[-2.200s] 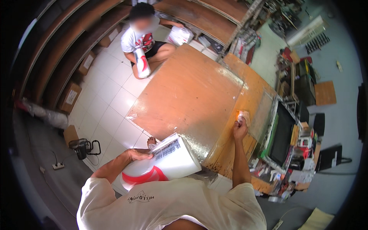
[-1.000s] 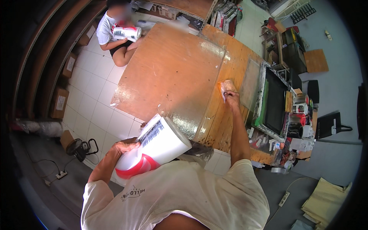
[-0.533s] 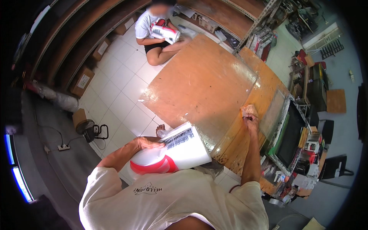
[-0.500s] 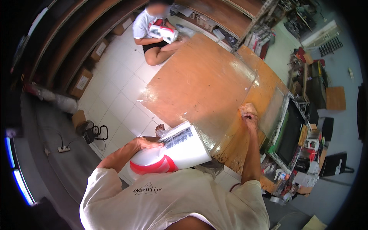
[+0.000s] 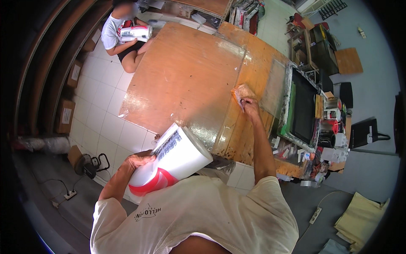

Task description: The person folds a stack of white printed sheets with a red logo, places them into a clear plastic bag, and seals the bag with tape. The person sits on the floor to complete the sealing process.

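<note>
My left hand (image 5: 141,159) grips a thick, curled bundle of white plastic sheets (image 5: 184,154) with red and black print, held against my chest and left forearm. Its thumb lies over the printed side. Out over the wooden boards, my right hand (image 5: 250,107) closes its fingers on the near edge of a small, crumpled clear plastic bag (image 5: 244,90) with an orange tint. That bag is on the narrower board (image 5: 241,135), just right of the seam with the big wooden board (image 5: 182,76). Whatever the bag holds cannot be made out.
A person (image 5: 122,36) sits on the tiled floor at the far left, holding a similar white bundle (image 5: 136,33). To the right stands a dark-meshed screen frame (image 5: 301,108), with cans and tubs (image 5: 332,114) beside it. Shelves (image 5: 46,55) line the left; a small fan (image 5: 86,169) stands below.
The view has turned, so the surroundings appear farther left and higher. My right arm stretches farther forward, and more of the orange-tinted plastic bag shows. The white bundle stays in my left hand.
</note>
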Demonstrator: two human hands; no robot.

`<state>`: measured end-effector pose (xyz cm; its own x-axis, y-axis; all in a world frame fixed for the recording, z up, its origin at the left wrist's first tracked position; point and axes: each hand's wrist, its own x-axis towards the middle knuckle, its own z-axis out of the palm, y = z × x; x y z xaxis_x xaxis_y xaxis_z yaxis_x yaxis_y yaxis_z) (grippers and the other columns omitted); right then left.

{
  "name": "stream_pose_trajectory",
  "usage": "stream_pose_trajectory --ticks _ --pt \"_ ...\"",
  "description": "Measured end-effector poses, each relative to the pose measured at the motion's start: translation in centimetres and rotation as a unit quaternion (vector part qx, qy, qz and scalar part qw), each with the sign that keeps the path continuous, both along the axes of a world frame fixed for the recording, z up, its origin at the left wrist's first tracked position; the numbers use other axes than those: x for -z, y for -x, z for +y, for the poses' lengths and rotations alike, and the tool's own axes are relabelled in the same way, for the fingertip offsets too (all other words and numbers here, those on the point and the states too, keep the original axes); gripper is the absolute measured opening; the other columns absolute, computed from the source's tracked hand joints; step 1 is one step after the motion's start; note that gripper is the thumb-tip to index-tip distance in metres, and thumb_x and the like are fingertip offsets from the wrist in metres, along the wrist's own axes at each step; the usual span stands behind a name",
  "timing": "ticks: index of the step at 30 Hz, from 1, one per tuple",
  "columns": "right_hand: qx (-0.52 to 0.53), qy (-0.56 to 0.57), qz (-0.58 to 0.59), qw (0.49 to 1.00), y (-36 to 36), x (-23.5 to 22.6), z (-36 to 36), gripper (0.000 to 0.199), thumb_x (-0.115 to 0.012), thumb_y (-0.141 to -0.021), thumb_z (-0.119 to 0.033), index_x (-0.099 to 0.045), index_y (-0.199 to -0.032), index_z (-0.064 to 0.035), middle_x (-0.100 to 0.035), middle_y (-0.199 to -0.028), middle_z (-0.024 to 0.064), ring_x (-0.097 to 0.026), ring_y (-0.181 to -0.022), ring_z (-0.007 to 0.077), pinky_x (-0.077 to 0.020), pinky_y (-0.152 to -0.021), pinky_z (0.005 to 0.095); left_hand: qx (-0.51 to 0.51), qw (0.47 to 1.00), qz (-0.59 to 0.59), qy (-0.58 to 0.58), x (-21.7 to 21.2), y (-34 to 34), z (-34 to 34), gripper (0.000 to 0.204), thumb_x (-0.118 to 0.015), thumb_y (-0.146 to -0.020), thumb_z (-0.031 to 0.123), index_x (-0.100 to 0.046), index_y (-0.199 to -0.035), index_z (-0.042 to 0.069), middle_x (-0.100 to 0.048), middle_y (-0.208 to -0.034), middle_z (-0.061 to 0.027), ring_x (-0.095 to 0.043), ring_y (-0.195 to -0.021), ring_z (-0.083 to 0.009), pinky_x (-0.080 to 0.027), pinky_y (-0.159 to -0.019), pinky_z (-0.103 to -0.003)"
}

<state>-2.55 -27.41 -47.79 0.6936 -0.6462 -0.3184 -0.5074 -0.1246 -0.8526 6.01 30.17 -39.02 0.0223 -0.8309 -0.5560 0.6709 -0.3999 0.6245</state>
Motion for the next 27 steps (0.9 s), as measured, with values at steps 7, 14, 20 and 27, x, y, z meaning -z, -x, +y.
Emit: stream_pose_trajectory --ticks 7,14,20,27 --pt "-0.043 0.054 0.007 0.998 0.2 -0.4 1.3 0.009 -0.075 -0.079 -0.007 -0.067 -0.082 -0.003 -0.06 -0.069 -0.001 -0.051 -0.058 0.0071 -0.0426 -0.052 0.0251 0.012 0.999 -0.019 -0.031 3.9 1.4 0.3 0.049 -0.06 -0.096 0.039 -0.049 -0.126 0.002 -0.052 -0.111 -0.0023 -0.045 -0.103 -0.0103 -0.039 -0.091 -0.025" --pt "-0.067 0.109 0.008 0.992 1.2 -0.5 2.1 0.02 -0.084 -0.072 -0.008 -0.064 -0.074 -0.0056 -0.059 -0.068 -0.0019 -0.052 -0.062 0.0065 -0.0439 -0.055 0.0241 0.003 0.997 -0.049 -0.059 5.8 3.0 0.5 0.04 -0.058 -0.096 0.04 -0.05 -0.114 0.006 -0.048 -0.101 -0.0007 -0.042 -0.094 -0.0103 -0.037 -0.083 -0.025" --pt "-0.143 0.166 -0.026 0.975 1.9 -2.3 2.5 0.016 -0.077 -0.081 -0.017 -0.068 -0.083 -0.0029 -0.062 -0.071 0.0023 -0.053 -0.064 0.0097 -0.0455 -0.062 0.028 -0.031 0.998 -0.021 -0.051 3.5 3.9 -1.8 0.036 -0.066 -0.092 0.045 -0.055 -0.095 0.011 -0.044 -0.081 0.0059 -0.038 -0.075 -0.0065 -0.035 -0.066 -0.023" --pt "-0.156 0.171 -0.032 0.972 2.2 -2.9 1.7 0.012 -0.066 -0.084 -0.008 -0.072 -0.093 -0.003 -0.067 -0.077 0.0109 -0.061 -0.074 0.0157 -0.0486 -0.07 0.0305 -0.086 0.989 0.013 -0.122 5.0 5.9 -1.8 0.037 -0.064 -0.094 0.039 -0.057 -0.112 0.007 -0.052 -0.09 0.0026 -0.045 -0.081 -0.0074 -0.042 -0.073 -0.023"
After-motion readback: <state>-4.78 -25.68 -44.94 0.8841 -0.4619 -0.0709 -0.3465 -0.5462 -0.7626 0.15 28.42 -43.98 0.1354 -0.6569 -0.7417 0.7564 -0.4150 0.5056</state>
